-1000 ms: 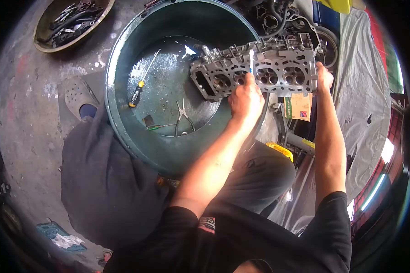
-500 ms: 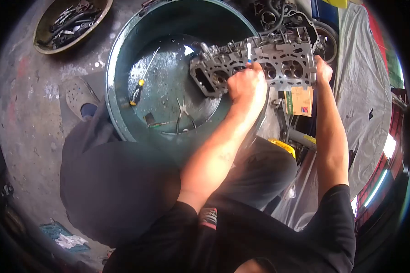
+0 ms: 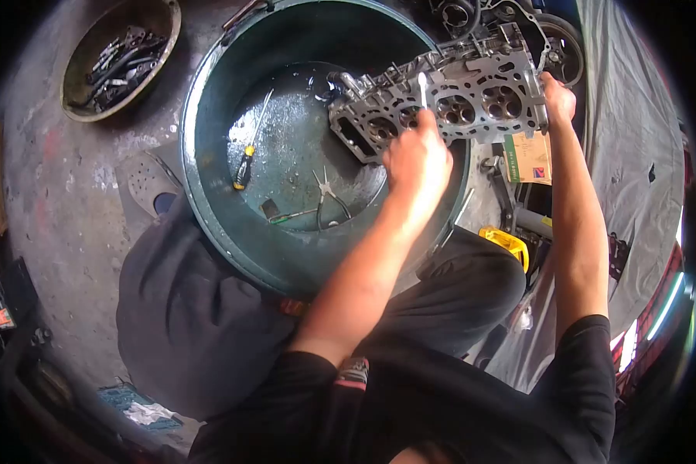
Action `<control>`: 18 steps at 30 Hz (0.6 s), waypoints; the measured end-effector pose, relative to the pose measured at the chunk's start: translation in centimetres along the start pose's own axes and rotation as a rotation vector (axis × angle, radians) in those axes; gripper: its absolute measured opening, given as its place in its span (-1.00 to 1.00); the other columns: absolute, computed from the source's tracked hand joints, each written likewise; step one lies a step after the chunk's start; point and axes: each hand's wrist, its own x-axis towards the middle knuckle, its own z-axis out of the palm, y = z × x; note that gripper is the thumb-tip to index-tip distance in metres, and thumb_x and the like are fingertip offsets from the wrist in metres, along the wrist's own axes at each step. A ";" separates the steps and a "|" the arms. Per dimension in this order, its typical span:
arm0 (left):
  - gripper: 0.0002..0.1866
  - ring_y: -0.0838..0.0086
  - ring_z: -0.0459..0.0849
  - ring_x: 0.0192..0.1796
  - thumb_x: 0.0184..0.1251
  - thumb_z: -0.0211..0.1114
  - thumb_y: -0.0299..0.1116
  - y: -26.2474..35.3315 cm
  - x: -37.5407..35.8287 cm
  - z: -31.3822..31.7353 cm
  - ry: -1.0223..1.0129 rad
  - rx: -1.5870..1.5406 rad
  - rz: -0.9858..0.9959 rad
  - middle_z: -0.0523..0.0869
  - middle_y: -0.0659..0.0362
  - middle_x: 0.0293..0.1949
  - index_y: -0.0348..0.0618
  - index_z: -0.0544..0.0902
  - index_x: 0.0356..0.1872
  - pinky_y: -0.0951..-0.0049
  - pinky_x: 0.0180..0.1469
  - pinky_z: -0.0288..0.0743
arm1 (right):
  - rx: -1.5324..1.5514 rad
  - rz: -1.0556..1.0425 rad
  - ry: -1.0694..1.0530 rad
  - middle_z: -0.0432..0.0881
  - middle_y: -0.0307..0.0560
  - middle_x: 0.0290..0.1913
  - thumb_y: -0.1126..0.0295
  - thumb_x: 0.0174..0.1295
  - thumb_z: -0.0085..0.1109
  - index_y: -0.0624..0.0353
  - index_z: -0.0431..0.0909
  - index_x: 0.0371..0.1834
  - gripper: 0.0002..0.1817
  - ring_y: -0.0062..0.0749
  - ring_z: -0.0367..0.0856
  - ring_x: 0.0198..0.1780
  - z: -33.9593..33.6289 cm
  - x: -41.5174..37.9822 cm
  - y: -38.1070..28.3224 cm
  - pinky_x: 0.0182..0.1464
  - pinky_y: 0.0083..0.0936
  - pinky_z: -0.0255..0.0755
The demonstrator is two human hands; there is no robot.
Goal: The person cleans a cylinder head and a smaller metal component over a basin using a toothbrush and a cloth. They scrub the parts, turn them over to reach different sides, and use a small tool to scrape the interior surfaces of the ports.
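A metal engine cylinder head (image 3: 479, 105) is tilted over the right side of a green tub (image 3: 190, 155), its face with round combustion chambers turned up. My right hand (image 3: 560, 99) grips its right end; the fingers behind are partly hidden. My left hand (image 3: 419, 153) is closed around a slim tool with a white head, which looks like a toothbrush (image 3: 423, 87), held against or just over the face. Inside the tub lie a yellow-and-black screwdriver (image 3: 244, 166), pliers (image 3: 326, 193) and a thin green-handled tool (image 3: 292, 216).
A round pan (image 3: 73, 104) of loose metal parts stands at upper left. Engine parts (image 3: 557, 50) sit at upper right, with a cardboard box (image 3: 527, 158) below. A yellow object (image 3: 506, 243) lies near my knee. Grey sheeting (image 3: 626, 147) covers the right side.
The view has shifted slightly. The cylinder head's right end is tipped a little higher. My left hand has shifted slightly across its face with the toothbrush; both grips remain.
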 end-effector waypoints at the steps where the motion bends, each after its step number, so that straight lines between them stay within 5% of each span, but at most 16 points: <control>1: -0.77 -0.02 0.74 -0.40 0.20 0.26 -0.38 0.2 0.2 0.1 0.016 0.070 -0.017 0.71 -0.05 -0.51 -0.23 0.54 -0.16 -0.01 -0.29 0.59 | -0.027 -0.030 -0.002 0.62 0.14 0.21 -0.15 0.06 0.13 0.06 0.66 0.14 -0.33 -0.04 0.54 0.28 -0.1 -0.3 -0.5 0.30 -0.29 0.36; 3: -0.80 -0.03 0.74 -0.39 0.24 0.24 -0.38 0.6 1.0 0.6 0.035 0.220 -0.018 0.70 -0.08 -0.51 -0.24 0.54 -0.18 -0.01 -0.30 0.59 | -0.067 -0.059 0.007 0.62 0.13 0.21 -0.16 0.06 0.13 0.07 0.66 0.14 -0.32 -0.05 0.55 0.28 0.1 0.0 0.0 0.29 -0.28 0.37; 7: -0.82 -0.11 0.74 -0.34 0.28 0.18 -0.42 1.4 1.1 -0.9 0.004 -0.002 0.068 0.69 -0.17 -0.50 -0.25 0.50 -0.14 -0.05 -0.25 0.59 | 0.093 0.062 0.053 0.67 0.02 0.15 -0.16 0.07 0.18 -0.01 0.67 0.12 -0.37 -0.07 0.62 0.21 0.5 -1.1 -0.2 0.26 -0.30 0.42; 11: -0.85 -0.05 0.70 -0.41 0.33 0.16 -0.45 0.4 -0.1 2.4 0.147 -0.136 0.040 0.67 -0.11 -0.51 -0.23 0.49 -0.14 0.05 -0.24 0.54 | 0.249 -0.052 0.048 0.73 0.09 0.02 -0.11 0.16 0.25 0.13 0.70 0.05 -0.42 -0.16 0.70 0.08 2.6 0.6 1.5 0.17 -0.34 0.50; 13: -0.86 0.14 0.65 -0.51 0.35 0.16 -0.49 -2.1 2.9 4.0 0.283 -0.192 0.205 0.65 -0.02 -0.54 -0.31 0.50 -0.13 0.15 -0.34 0.53 | 0.362 -0.267 0.213 0.73 0.14 -0.34 0.19 0.13 0.16 0.20 0.70 -0.37 -0.71 -0.02 0.73 -0.26 1.2 -3.2 0.5 -0.10 -0.18 0.55; 15: -0.87 0.38 0.58 -0.48 0.38 0.17 -0.52 3.1 1.8 -0.2 -0.053 -0.678 -0.383 0.58 0.14 -0.53 -0.33 0.53 -0.11 0.29 -0.33 0.51 | 0.439 -0.090 0.154 0.74 0.13 -0.40 0.19 0.03 0.15 0.22 0.71 -0.47 -0.69 -0.09 0.75 -0.33 -0.5 -5.0 -0.8 -0.13 -0.20 0.56; 17: -0.85 0.25 0.66 -0.48 0.35 0.17 -0.52 3.7 0.7 0.5 0.005 -0.737 -0.439 0.65 0.03 -0.51 -0.29 0.52 -0.10 0.24 -0.33 0.54 | 0.407 -0.073 0.150 0.74 0.11 -0.40 0.22 0.03 0.16 0.19 0.72 -0.45 -0.73 -0.11 0.75 -0.34 -0.1 -4.2 -0.8 -0.14 -0.21 0.56; 18: -0.84 0.15 0.69 -0.48 0.34 0.17 -0.49 1.2 1.3 2.9 0.200 -0.310 -0.085 0.68 -0.04 -0.48 -0.26 0.51 -0.10 0.17 -0.33 0.56 | 0.531 -0.147 0.175 0.74 0.08 -0.42 0.24 0.06 0.22 0.14 0.73 -0.40 -0.78 -0.14 0.74 -0.36 0.6 -4.1 -0.2 -0.17 -0.24 0.56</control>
